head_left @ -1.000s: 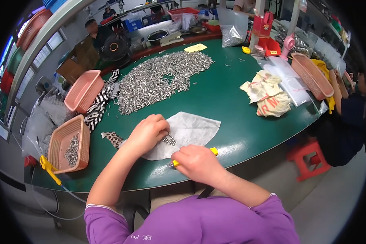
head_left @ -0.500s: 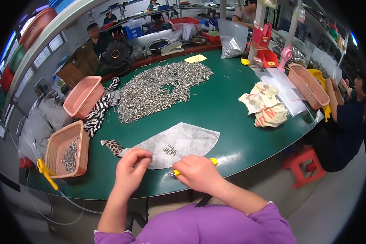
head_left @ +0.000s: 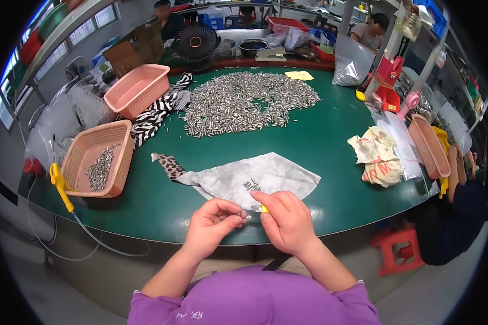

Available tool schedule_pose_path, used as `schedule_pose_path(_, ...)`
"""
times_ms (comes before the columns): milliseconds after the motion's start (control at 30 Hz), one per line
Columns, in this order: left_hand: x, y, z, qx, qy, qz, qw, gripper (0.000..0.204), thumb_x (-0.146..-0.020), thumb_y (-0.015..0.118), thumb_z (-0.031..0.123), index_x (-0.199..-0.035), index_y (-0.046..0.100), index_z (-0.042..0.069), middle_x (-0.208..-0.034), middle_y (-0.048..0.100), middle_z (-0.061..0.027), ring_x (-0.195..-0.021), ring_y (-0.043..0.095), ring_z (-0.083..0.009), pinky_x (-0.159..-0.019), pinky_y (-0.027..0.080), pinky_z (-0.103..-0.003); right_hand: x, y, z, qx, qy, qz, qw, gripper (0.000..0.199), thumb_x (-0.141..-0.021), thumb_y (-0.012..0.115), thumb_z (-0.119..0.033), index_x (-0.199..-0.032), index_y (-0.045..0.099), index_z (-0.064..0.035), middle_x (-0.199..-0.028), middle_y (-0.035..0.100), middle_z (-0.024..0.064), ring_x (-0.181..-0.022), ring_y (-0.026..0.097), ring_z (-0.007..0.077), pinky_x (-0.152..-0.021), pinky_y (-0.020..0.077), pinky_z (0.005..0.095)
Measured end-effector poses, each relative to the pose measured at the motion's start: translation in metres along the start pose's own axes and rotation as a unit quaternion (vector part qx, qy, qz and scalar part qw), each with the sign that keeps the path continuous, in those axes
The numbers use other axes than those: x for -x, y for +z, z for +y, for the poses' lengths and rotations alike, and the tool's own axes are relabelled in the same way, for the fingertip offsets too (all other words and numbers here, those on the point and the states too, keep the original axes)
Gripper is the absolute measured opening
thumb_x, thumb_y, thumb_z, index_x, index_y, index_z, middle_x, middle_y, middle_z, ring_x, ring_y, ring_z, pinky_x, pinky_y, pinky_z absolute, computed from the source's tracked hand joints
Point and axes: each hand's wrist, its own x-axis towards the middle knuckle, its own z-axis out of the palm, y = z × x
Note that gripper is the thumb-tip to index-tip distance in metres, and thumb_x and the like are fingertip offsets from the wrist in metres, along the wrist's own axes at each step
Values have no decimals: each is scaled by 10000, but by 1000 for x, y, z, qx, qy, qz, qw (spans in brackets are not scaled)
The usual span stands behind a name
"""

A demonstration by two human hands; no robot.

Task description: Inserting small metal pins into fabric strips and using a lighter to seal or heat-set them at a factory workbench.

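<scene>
My right hand (head_left: 288, 219) is closed around a yellow utility knife (head_left: 264, 208), whose grey blade end points toward my left hand. The fingertips of my left hand (head_left: 214, 223) are pinched together just left of the blade; something tiny may be between them, but I cannot make it out. Both hands are over the near edge of a whitish cloth (head_left: 228, 174) spread on the table. On that cloth, just beyond my right fingertips, lie several small metal pins (head_left: 251, 184). A large heap of similar metal pins (head_left: 238, 103) covers the table farther back.
The green table (head_left: 331, 135) has pink baskets (head_left: 126, 157) on its left, one holding pins. A yellow air gun (head_left: 61, 187) with a hose hangs at the left edge. Crumpled cream cloth (head_left: 378, 157) and plastic bags lie right. A fan (head_left: 196, 43) stands behind; a person (head_left: 450, 222) sits at right.
My view has shifted, so the table's contents sit farther right and higher. My hands have come closer together, and the knife has swung from lying across my right palm to pointing at my left fingertips.
</scene>
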Motion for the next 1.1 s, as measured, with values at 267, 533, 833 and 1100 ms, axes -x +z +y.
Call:
schedule_pose_path(267,-2,-5,-4,11,51,50,997,103,-947,620,9,-1045,588,6,-961,696,-100,-867,663,-146,-803,548,-273,-17,14,2,-105,-44,30,993,289,-822,640,17,-1093,680,-75,-919,690,81,-788,651,257,-691,516,351)
schedule_pose_path(533,-2,-6,-7,26,78,38,996,116,-939,632,7,-1045,588,13,-976,684,-95,-888,662,-148,-815,550,-277,-11,21,6,-117,-54,30,991,343,-776,701,-48,-1105,707,-143,-868,661,23,-737,639,220,-622,516,337)
schedule_pose_path(833,0,-8,-9,25,88,39,995,154,-915,656,-22,-1043,581,19,-1031,659,-89,-925,656,-154,-850,548,-284,-10,20,6,-140,-77,20,987,338,-756,691,-22,-1084,724,-95,-876,701,51,-705,645,213,-618,500,319)
schedule_pose_path(1100,0,-7,-10,7,100,45,994,134,-909,662,-29,-1015,595,18,-1025,662,-93,-918,652,-149,-832,552,-281,-10,21,7,-135,-88,23,987,351,-752,705,-27,-1095,731,-101,-836,684,38,-667,622,199,-582,480,310)
